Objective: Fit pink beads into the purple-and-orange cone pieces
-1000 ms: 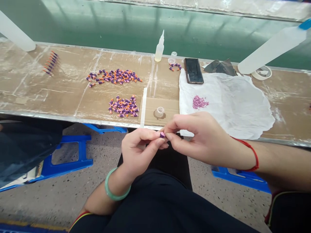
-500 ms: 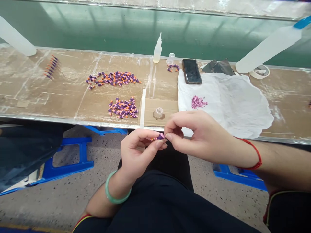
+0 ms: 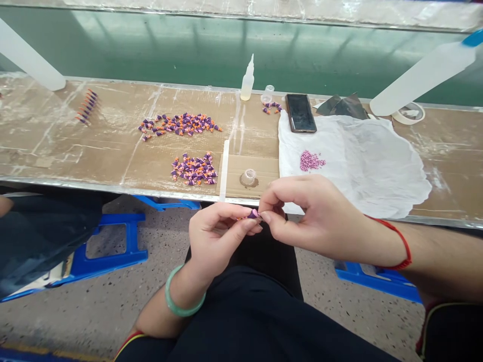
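Between thumb and fingers, my left hand (image 3: 217, 236) pinches a small purple, pink and orange figurine (image 3: 253, 214). My right hand (image 3: 302, 208) is closed in a pinch at the figurine's pink end; what its fingertips hold, if anything, is too small to make out. Just beyond my hands a small clear cap (image 3: 248, 177) sits on a wet patch of cardboard. Similar figurines lie in a near pile (image 3: 194, 169) and a far pile (image 3: 181, 124). Tiny pink beads (image 3: 311, 161) are heaped on a white cloth (image 3: 354, 171).
A white strip (image 3: 224, 168) lies left of the cap. Farther back stand a dropper bottle (image 3: 247, 80) and a clear cup (image 3: 267, 93), beside a phone (image 3: 301, 113). A large white bottle (image 3: 422, 75) leans near a tape roll (image 3: 409, 113). Blue stools (image 3: 124, 241) are below the table.
The view has shifted slightly, so the table things sit a little farther right and lower. Both hands keep their pinch on or at the figurine. Part of another person's hand now shows at far left.
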The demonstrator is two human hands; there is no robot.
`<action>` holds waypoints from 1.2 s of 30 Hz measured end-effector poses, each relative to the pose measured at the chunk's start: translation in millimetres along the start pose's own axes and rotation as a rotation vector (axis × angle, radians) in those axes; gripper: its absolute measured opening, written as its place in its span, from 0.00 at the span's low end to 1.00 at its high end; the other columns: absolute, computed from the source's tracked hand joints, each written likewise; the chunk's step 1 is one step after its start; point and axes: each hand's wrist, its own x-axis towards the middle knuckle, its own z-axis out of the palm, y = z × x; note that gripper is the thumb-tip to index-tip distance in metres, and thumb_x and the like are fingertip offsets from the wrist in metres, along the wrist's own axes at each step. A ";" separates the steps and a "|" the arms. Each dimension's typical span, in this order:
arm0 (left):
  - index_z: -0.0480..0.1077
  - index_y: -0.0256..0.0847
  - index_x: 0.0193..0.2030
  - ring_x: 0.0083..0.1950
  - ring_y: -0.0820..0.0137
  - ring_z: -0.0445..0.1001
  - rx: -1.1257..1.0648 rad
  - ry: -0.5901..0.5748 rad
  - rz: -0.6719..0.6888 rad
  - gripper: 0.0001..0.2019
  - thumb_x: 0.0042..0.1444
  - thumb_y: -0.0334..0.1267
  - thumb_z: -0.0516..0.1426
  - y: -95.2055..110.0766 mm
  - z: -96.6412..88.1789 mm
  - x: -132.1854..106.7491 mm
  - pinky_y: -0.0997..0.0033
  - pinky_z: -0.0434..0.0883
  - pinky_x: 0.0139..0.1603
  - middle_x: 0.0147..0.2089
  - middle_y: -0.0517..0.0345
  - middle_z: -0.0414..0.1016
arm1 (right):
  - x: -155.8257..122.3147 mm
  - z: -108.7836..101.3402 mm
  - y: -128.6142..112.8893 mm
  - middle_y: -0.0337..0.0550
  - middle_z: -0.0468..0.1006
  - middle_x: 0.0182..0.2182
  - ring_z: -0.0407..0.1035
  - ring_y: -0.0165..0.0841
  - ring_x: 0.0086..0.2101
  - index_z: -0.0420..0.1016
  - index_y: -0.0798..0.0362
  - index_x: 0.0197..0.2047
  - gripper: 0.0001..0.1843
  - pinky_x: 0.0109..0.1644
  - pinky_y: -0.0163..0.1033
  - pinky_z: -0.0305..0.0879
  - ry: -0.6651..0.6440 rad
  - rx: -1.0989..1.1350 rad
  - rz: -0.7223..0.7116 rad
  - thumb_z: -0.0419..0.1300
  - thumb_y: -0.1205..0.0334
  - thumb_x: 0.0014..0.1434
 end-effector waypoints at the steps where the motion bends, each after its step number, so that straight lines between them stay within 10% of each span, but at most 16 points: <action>1: 0.81 0.40 0.33 0.27 0.71 0.83 -0.020 -0.004 -0.001 0.06 0.54 0.38 0.71 0.3 -0.5 0.7 0.80 0.82 0.29 0.29 0.59 0.83 | 0.2 0.1 -0.3 0.34 0.74 0.21 0.67 0.26 0.22 0.69 0.51 0.26 0.08 0.26 0.31 0.62 0.000 -0.003 -0.004 0.56 0.71 0.54; 12: 0.79 0.38 0.33 0.27 0.70 0.83 -0.040 -0.053 -0.101 0.11 0.54 0.42 0.71 -8.7 -7.8 4.8 0.78 0.81 0.28 0.30 0.56 0.84 | 2.2 11.1 16.8 0.33 0.73 0.21 0.67 0.24 0.21 0.70 0.52 0.27 0.09 0.25 0.28 0.61 0.023 -0.005 -0.081 0.55 0.71 0.57; 17: 0.79 0.37 0.35 0.26 0.70 0.79 0.227 -0.119 -0.150 0.17 0.55 0.51 0.69 -17.0 -40.1 22.5 0.75 0.76 0.27 0.30 0.53 0.83 | 5.4 5.6 40.4 0.36 0.79 0.25 0.73 0.28 0.24 0.75 0.50 0.32 0.09 0.27 0.31 0.66 0.054 -0.011 -0.108 0.56 0.65 0.63; 23: 0.79 0.40 0.31 0.38 0.66 0.76 0.928 -0.173 0.190 0.06 0.56 0.39 0.66 -14.3 -106.0 80.2 0.66 0.74 0.42 0.33 0.53 0.79 | -3.6 -10.6 74.5 0.37 0.78 0.24 0.72 0.30 0.21 0.73 0.46 0.31 0.13 0.22 0.35 0.64 0.184 -0.140 -0.042 0.56 0.55 0.68; 31: 0.79 0.31 0.47 0.43 0.63 0.78 1.515 0.308 -0.062 0.13 0.61 0.33 0.55 1.5 -183.2 191.7 0.65 0.73 0.50 0.46 0.44 0.82 | -13.4 -13.5 101.8 0.35 0.78 0.25 0.72 0.32 0.21 0.74 0.43 0.33 0.13 0.20 0.37 0.64 0.200 -0.132 -0.018 0.56 0.51 0.69; 36: 0.81 0.36 0.36 0.45 0.56 0.80 1.665 0.232 -0.234 0.08 0.51 0.32 0.61 11.2 -195.4 229.2 0.63 0.73 0.52 0.40 0.46 0.84 | -22.2 -30.0 100.9 0.35 0.79 0.24 0.72 0.32 0.21 0.77 0.42 0.32 0.12 0.21 0.37 0.63 0.260 -0.085 0.066 0.58 0.53 0.66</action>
